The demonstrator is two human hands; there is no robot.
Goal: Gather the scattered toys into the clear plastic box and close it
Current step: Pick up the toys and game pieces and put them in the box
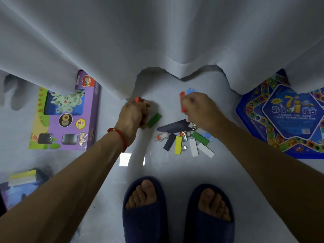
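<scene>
Home floor, curtain (157,32), board-game boxes (64,113), slippers (145,216)

My left hand (132,114) is curled around a red block (138,99) at the curtain (157,41) hem, a green block (154,120) just beside it on the floor. My right hand (198,109) grips an orange-red block (183,102). Below it lie a yellow block (178,145), white blocks (194,149), marbles (184,139) and a small white rabbit figure (162,135). A purple game box (66,111) sits left, a blue star-shaped board (289,120) right.

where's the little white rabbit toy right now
In the head view, the white rabbit toy lies on the floor just left of the block pile, beside a dark navy block and below the green block.
</scene>
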